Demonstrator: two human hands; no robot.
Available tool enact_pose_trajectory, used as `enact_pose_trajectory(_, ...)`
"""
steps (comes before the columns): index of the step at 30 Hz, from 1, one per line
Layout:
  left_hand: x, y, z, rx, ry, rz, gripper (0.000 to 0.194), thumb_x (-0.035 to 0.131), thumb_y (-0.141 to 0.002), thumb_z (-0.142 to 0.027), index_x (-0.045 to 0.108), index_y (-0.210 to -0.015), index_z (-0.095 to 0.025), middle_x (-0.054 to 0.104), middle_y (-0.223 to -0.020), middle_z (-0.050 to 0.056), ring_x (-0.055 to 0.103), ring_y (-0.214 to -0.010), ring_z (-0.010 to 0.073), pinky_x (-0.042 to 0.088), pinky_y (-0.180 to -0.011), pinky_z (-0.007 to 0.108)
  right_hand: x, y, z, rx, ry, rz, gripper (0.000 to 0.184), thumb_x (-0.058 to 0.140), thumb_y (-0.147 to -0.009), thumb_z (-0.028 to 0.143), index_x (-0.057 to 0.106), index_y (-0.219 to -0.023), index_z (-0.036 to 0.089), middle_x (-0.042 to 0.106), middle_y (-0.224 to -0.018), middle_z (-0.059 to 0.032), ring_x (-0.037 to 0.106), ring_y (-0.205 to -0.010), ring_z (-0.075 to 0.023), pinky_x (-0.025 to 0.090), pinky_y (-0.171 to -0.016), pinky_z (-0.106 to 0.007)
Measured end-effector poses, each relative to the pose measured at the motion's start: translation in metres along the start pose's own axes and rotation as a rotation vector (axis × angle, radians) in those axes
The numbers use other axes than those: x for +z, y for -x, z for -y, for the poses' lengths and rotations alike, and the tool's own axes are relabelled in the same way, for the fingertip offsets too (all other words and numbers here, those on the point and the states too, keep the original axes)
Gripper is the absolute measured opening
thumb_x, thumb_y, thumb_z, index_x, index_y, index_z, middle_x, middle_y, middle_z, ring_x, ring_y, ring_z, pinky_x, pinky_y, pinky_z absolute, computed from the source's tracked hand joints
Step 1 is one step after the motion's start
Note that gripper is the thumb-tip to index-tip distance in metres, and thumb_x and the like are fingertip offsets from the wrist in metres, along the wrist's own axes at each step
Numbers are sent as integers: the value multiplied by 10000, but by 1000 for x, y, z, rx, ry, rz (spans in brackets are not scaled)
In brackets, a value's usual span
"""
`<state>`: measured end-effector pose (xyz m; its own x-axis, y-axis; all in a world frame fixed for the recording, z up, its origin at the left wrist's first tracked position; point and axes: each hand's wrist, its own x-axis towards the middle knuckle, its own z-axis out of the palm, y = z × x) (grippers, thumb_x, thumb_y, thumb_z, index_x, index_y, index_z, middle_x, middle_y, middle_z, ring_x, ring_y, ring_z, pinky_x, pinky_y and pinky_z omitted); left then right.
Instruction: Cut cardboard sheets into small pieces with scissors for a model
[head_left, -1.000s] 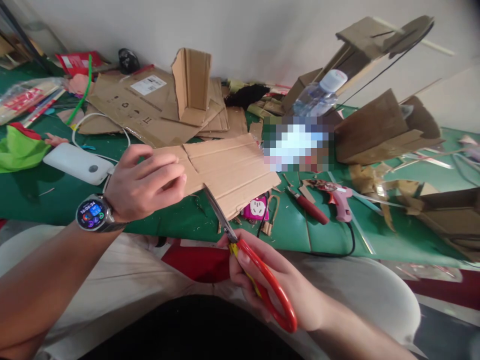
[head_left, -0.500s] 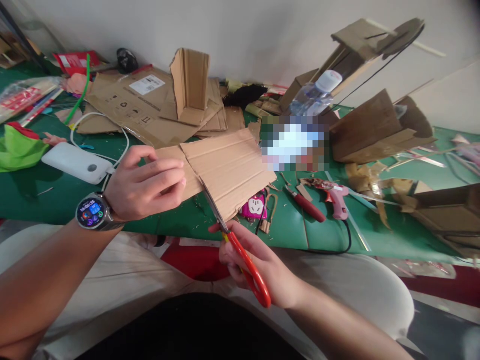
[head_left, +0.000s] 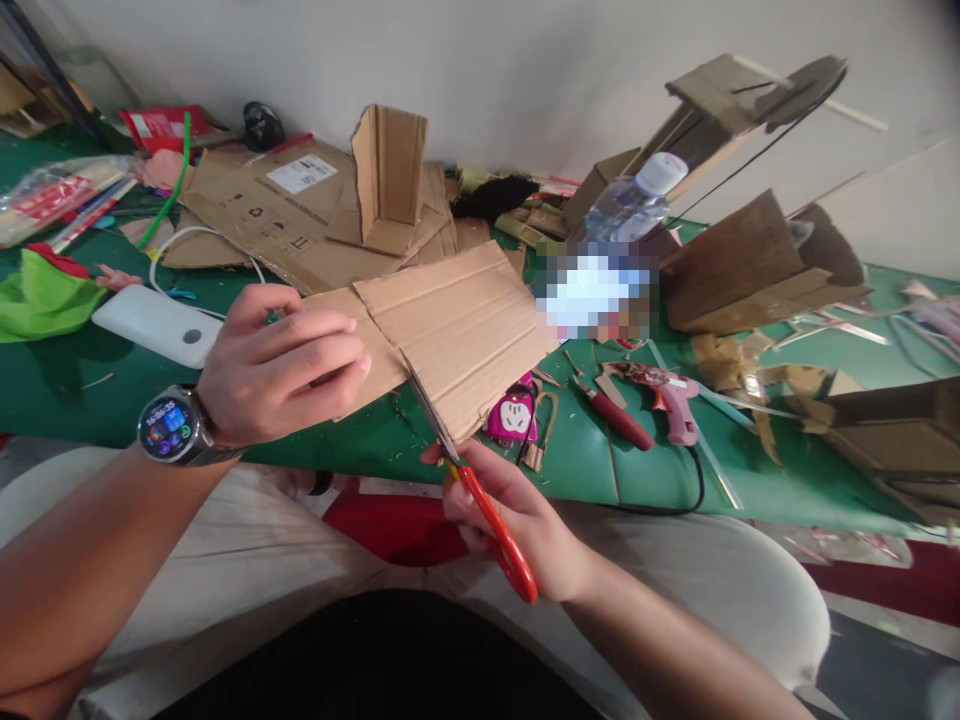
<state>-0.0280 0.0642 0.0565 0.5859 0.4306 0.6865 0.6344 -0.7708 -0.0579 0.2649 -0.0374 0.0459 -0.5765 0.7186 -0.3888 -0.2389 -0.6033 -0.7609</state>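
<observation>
A flat piece of corrugated cardboard (head_left: pixel 465 320) with crease lines is held above the green table. My left hand (head_left: pixel 281 365), with a smartwatch on the wrist, is closed on its left end; the fingertips curl over the top and the thumb is hidden. My right hand (head_left: pixel 517 520) grips the red handles of a pair of scissors (head_left: pixel 491 530). The blades lie at a cut line that runs across the cardboard between its narrower left strip and the wider right part. Those two parts sit at a slight angle to each other, and the blades look nearly closed.
On the green table (head_left: pixel 570 470) lie a pink glue gun (head_left: pixel 675 400), a red-handled tool (head_left: pixel 619 418), a pink socket block (head_left: pixel 514 412) and a white power bank (head_left: pixel 157 325). Cardboard sheets (head_left: pixel 255 215), a bottle (head_left: pixel 630 205) and a cardboard box (head_left: pixel 735 270) stand farther back.
The scissor handles have swung up and closed together, and the blades have moved slightly along the cut. The right part of the cardboard has tilted upward. My left hand keeps its hold.
</observation>
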Motion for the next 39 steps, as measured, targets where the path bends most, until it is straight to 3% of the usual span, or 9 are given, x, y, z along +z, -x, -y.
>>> enact_pose_trajectory(10, -10, 9, 9, 10, -36, -48, 416, 698, -968, -74, 711, -1246, -383, 823, -1134, -5, 783, -1079, 272, 625, -913, 522, -2, -1, -3, -101, 211, -54, 460, 746, -1021, 594, 640, -1226, 196, 485, -809, 41, 341, -659, -107, 278, -570, -254)
enact_pose_trajectory(16, -19, 19, 21, -123, -92, -74, 507, 661, -1012, -39, 612, -1453, -283, 742, -1264, 50, 719, -1166, 252, 617, -1057, 476, -7, 0, -4, -195, 408, -108, 394, 676, -1066, 577, 640, -1164, 198, 529, -865, 6, 403, -724, -136, 364, -627, -268)
enact_pose_trajectory(20, -9, 24, 33, -269, -151, 29, 391, 620, -1056, -115, 606, -1413, -276, 728, -1237, 19, 718, -1137, 238, 604, -1036, 424, -12, 0, -5, -257, 493, -141, 360, 650, -1078, 571, 603, -1041, 217, 531, -823, 18, 409, -701, -140, 366, -620, -273)
enact_pose_trajectory(23, 6, 29, 45, -337, -137, 242, 326, 586, -1042, -158, 625, -1363, -202, 725, -1187, 71, 711, -1144, 284, 613, -998, 440, -16, -1, -6, -282, 574, -196, 325, 678, -1064, 538, 599, -1024, 225, 512, -803, 25, 402, -688, -145, 359, -600, -273)
enact_pose_trajectory(26, 16, 32, 52, -308, -25, 353, 326, 638, -921, -178, 670, -1245, -155, 731, -1195, 144, 705, -1128, 364, 609, -991, 546, -19, -2, -7, -287, 648, -240, 267, 691, -1060, 475, 603, -1055, 223, 514, -797, 27, 407, -684, -149, 354, -600, -278)
enact_pose_trajectory(30, 18, 27, 39, -447, 289, 302, 377, 618, -926, -204, 697, -1292, -169, 753, -1287, 140, 691, -1248, 370, 565, -1092, 604, -22, -5, -8, -315, 726, -282, 201, 682, -1065, 400, 608, -1074, 214, 528, -794, 34, 414, -690, -147, 354, -629, -285)
enact_pose_trajectory(34, 27, 17, 2, -661, 1010, 168, 406, 403, -1126, -418, 739, -1215, -209, 822, -1050, 137, 792, -954, 280, 667, -816, 464, -21, -8, -9, -303, 733, -286, 199, 686, -1062, 398, 614, -1063, 212, 549, -820, 27, 439, -722, -154, 376, -663, -289)
enact_pose_trajectory(36, 35, 16, -16, -762, 1151, 150, 478, 390, -1148, -558, 729, -1209, -227, 829, -983, 115, 804, -842, 243, 665, -730, 399, -17, -7, -9, -280, 695, -276, 248, 710, -1048, 439, 612, -1021, 214, 544, -830, 21, 438, -736, -156, 380, -661, -286)
enact_pose_trajectory(39, 43, 15, -33, -911, 1161, 121, 389, 581, -1104, -554, 738, -1003, -213, 791, -773, 64, 762, -661, 207, 625, -581, 324, -12, -5, -8, -171, 491, -199, 361, 736, -1023, 545, 618, -1093, 211, 506, -811, 33, 394, -690, -137, 343, -607, -272)
